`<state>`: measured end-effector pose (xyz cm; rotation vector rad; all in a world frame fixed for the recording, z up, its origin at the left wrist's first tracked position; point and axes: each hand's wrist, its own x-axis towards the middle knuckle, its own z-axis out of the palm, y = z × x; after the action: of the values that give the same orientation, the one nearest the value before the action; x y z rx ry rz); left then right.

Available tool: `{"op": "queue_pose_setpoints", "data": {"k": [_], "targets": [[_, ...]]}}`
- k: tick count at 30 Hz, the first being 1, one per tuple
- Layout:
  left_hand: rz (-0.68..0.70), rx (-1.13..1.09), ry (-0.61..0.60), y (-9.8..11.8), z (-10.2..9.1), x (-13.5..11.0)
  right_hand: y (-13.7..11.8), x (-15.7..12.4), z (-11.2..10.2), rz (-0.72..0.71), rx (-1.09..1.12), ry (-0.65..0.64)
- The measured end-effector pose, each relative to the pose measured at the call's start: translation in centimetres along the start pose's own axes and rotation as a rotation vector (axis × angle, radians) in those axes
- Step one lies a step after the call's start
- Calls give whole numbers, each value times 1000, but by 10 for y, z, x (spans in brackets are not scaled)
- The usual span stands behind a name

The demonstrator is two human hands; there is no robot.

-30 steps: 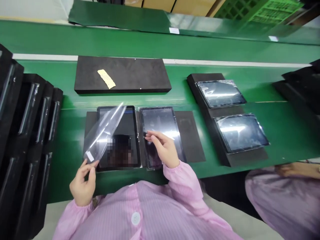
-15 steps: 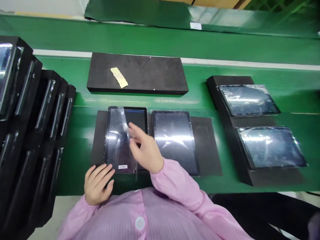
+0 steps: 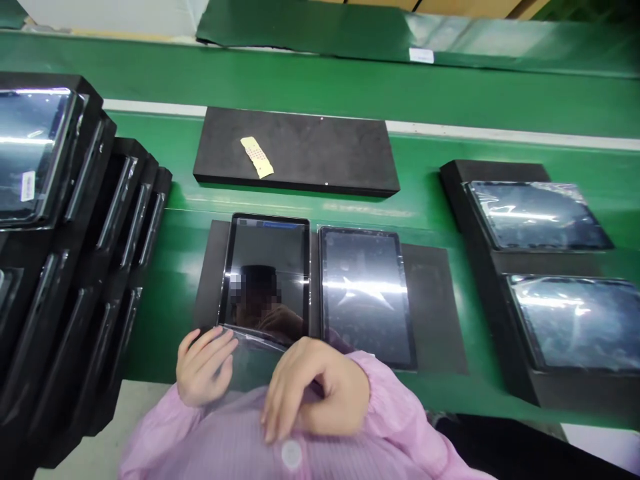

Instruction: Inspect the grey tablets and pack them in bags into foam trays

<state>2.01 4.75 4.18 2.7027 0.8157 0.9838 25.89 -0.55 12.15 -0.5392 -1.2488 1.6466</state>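
Note:
A tablet (image 3: pixel 270 267) with a dark, bare-looking, reflective screen lies in front of me. At its lower left corner is my left hand (image 3: pixel 205 370), fingers stretched out and touching the edge. A clear protective film (image 3: pixel 255 341) hangs off the tablet's lower edge toward my body. My right hand (image 3: pixel 320 387) is curled below that edge, pinching the film; its fingertips are partly hidden and slightly blurred. Right beside the first lies a second tablet (image 3: pixel 365 293), its screen hazy under a film. Both rest on a flat black pad (image 3: pixel 435 307).
Black foam racks (image 3: pixel 107 233) holding several tablets stand at the left. On the right, a black foam block (image 3: pixel 470 287) carries two film-covered tablets (image 3: pixel 540 217). Behind the work lies a long black block (image 3: pixel 330 150) with a yellow paper strip (image 3: pixel 257 157) on it.
My right hand has moved down toward my body, drawing the clear film off the left tablet's screen. My left hand has stayed at the corner. The camera view has shifted slightly left.

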Motion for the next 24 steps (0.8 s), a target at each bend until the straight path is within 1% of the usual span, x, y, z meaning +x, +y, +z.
{"op": "queue_pose_setpoints", "data": {"k": [2,3,6,7,9,11,12,14,16,18,20,22,24], "targets": [[-35,-22,31,1,0,2,4,-3,-6,-66,24,224],[-33,-27,40,1,0,3,6,-4,-9,-65,-12,357],[8,-12,37,2,0,8,7,-8,-23,47,-205,764],[3,6,30,2,-1,12,4,-11,-28,77,-259,877],[-30,62,-1,6,0,25,-4,-20,-41,68,-338,1054],[-36,103,-60,14,4,42,-15,-35,-52,30,-431,1172],[-12,97,-106,20,8,52,-20,-44,-57,21,-485,1220],[83,20,-214,35,20,70,-27,-66,-64,33,-584,1298],[218,-102,-315,53,34,83,-29,-89,-68,75,-657,1366],[345,-187,-388,71,48,91,-26,-113,-69,120,-709,1445],[424,-218,-434,85,60,94,-20,-135,-68,163,-738,1524],[447,-230,-455,93,67,96,-14,-154,-66,195,-740,1577],[440,-252,-445,96,70,98,-9,-169,-63,207,-726,1602]]}}
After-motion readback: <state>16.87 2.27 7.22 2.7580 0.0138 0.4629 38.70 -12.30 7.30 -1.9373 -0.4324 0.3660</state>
